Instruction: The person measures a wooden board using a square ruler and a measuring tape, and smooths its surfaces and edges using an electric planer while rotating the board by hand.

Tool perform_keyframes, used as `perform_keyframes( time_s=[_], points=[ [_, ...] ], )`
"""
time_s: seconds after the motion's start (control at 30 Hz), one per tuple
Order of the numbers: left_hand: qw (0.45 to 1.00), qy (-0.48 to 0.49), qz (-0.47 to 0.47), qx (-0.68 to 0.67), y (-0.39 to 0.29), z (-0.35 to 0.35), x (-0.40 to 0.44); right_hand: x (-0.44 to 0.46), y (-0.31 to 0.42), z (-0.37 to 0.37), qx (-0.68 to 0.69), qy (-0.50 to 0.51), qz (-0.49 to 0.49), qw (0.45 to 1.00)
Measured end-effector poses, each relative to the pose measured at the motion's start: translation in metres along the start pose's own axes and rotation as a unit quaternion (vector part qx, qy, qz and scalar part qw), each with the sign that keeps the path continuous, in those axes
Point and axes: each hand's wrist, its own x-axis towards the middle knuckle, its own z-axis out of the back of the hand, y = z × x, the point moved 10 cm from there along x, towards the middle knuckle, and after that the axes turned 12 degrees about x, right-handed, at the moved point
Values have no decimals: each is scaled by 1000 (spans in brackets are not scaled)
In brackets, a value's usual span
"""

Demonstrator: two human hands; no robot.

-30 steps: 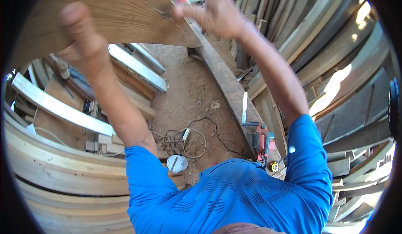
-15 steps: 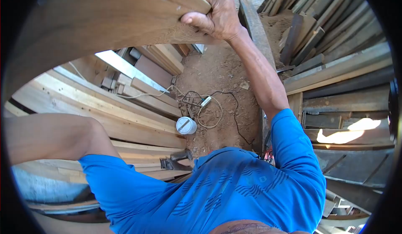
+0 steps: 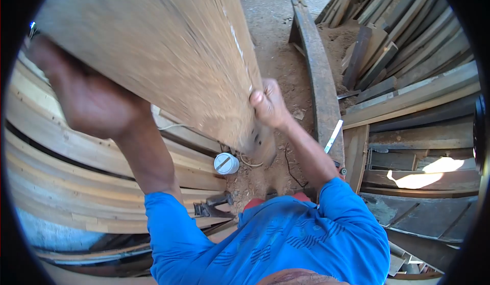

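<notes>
A wide wooden board (image 3: 178,55) slants through the upper left, blurred by motion, its narrow end pointing down toward the floor. My right hand (image 3: 269,104) grips its right edge, thumb on the near side. At the opposite edge is my left hand (image 3: 94,98), blurred, with its palm against the board and fingers partly hidden behind it. A pale line of marks runs along the board's right side, and dark spots show near its lower end.
A long dark beam (image 3: 319,65) stands right of my right hand, with a white strip (image 3: 334,136) by it. Lumber stacks line the left (image 3: 61,147) and right (image 3: 423,88). A white bucket (image 3: 226,163) and a cable (image 3: 292,170) are on the sawdust-covered floor.
The board has swung from lying across the upper left to slanting down toward me. My right hand has come lower and nearer; my left hand has entered view at the board's left edge.
</notes>
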Motion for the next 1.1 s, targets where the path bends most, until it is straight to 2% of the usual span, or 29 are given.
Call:
perform_keyframes(
  time_s=[0.1,0.13,0.2,0.3,0.33,0.4,0.47,0.53,0.57,0.63,0.7,0.73,0.77,0.83,0.87,0.97,1.03,1.07,1.1],
  points=[
    [997,4,72,-31,70,-21,-25,-25,-58,32,15,-21,-57,998],
    [996,4,86,16,92,-30,-32,-38,-75,41,27,-33,-76,996],
    [972,31,128,193,139,-44,-56,-54,-91,57,45,-43,-118,991],
    [904,162,250,307,193,-45,-136,-64,-96,83,59,-104,-111,987],
    [905,205,273,252,208,-52,-169,-63,-98,92,67,-120,-120,983],
    [849,238,394,260,241,-17,-281,-69,-105,106,87,-151,-146,974],
    [785,236,528,222,245,0,-392,-79,-122,116,126,-179,-179,959],
    [753,141,638,82,228,5,-486,-86,-150,128,172,-193,-194,946],
    [738,64,672,-10,219,10,-532,-90,-157,132,197,-222,-205,933],
    [719,-26,693,-46,207,21,-599,-100,-172,139,247,-281,-224,900],
    [532,35,834,141,173,42,-695,-113,-192,140,288,-300,-270,868],
    [535,48,826,168,166,50,-733,-119,-204,140,308,-307,-293,851],
    [538,61,818,195,161,60,-774,-124,-217,137,345,-273,-300,846],
    [493,61,840,218,133,77,-848,-138,-239,132,414,-205,-309,831],
    [470,61,850,229,121,86,-877,-142,-239,137,396,-207,-315,837],
    [421,46,879,220,107,79,-913,-154,-242,153,345,-226,-334,847],
    [415,35,888,193,119,67,-924,-165,-262,167,319,-247,-347,847],
    [416,30,892,176,125,60,-927,-175,-267,172,366,-266,-363,815],
    [416,24,895,158,134,55,-928,-179,-276,180,343,-294,-365,814]
  ],
)
